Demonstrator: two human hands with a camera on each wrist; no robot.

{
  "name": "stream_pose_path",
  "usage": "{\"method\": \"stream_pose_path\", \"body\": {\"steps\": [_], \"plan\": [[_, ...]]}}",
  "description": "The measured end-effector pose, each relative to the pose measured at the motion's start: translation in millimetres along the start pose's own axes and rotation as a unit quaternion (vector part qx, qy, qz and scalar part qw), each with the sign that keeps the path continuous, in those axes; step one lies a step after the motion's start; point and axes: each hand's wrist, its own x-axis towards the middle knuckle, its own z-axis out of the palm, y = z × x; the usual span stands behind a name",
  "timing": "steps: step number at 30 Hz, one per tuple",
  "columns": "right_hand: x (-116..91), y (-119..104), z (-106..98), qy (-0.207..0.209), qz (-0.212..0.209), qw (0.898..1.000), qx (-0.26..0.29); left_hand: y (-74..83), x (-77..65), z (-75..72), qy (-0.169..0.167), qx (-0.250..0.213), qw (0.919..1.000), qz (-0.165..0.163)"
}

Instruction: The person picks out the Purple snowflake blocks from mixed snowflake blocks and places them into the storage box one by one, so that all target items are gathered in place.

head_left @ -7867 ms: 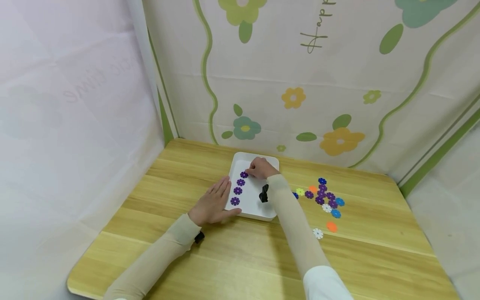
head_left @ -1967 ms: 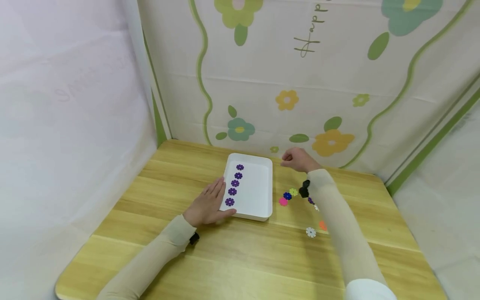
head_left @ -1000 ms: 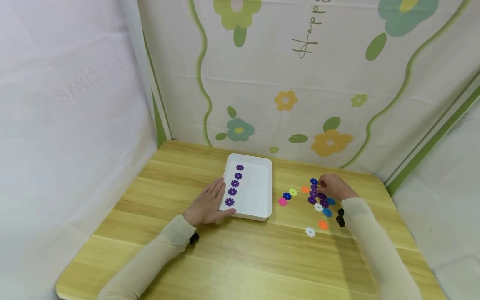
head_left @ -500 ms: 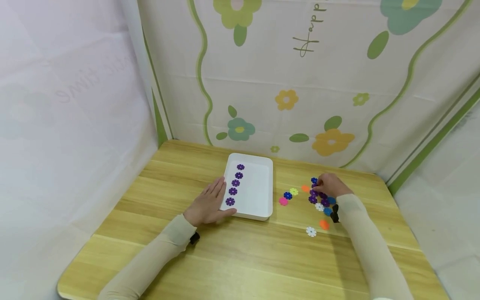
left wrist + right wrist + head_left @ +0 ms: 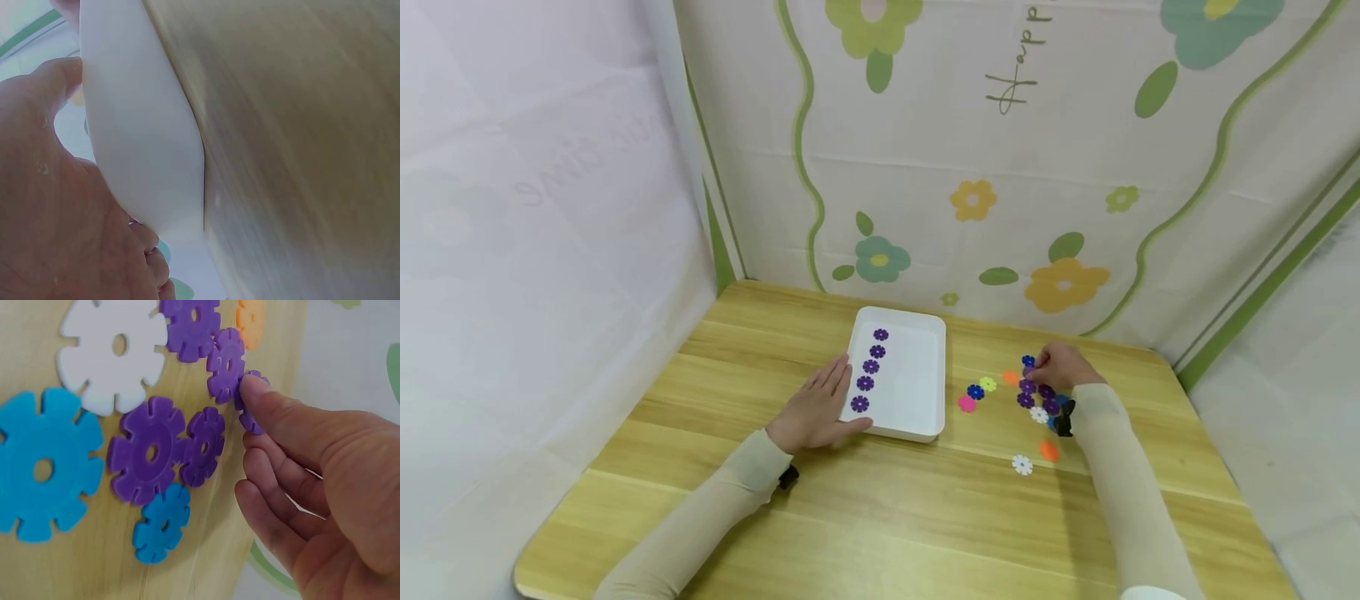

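Note:
A white tray (image 5: 910, 404) lies on the wooden table, with a column of purple snowflake discs (image 5: 870, 367) along its left side. My left hand (image 5: 812, 408) rests against the tray's near left corner, fingers straight. In the left wrist view the thumb and fingers of that hand (image 5: 62, 187) touch the white tray wall (image 5: 144, 125). To the right of the tray my right hand (image 5: 1066, 367) is at the loose pile. Its thumb and forefinger pinch a purple snowflake disc (image 5: 253, 422), partly hidden by the thumb. Other purple discs (image 5: 150, 450) lie beside it.
Around the pile lie a white disc (image 5: 1039, 415), blue discs (image 5: 44, 465) and an orange disc (image 5: 1049, 451). Nearer the tray are pink (image 5: 967, 403), dark blue (image 5: 975, 392) and yellow (image 5: 988, 384) ones. A printed curtain (image 5: 910, 150) stands behind the table.
My right hand has left the tray, where a fifth purple disc now lies in the column, and moved right to the pile, where it pinches a purple disc. The left hand stays put.

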Motion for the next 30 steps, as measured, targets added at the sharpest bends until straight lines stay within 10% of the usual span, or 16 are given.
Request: {"method": "stream_pose_path", "body": {"steps": [16,30], "plan": [[-19,-25,-22,0.015,-0.107,0.993,-0.049,-4.1,1.2,3.9,0.013,0.002,0.9999,0.008],[-29,-103,-31,-0.018,-0.210,0.974,-0.086,-4.0,0.5,2.8,0.004,0.008,1.0000,0.004]]}}
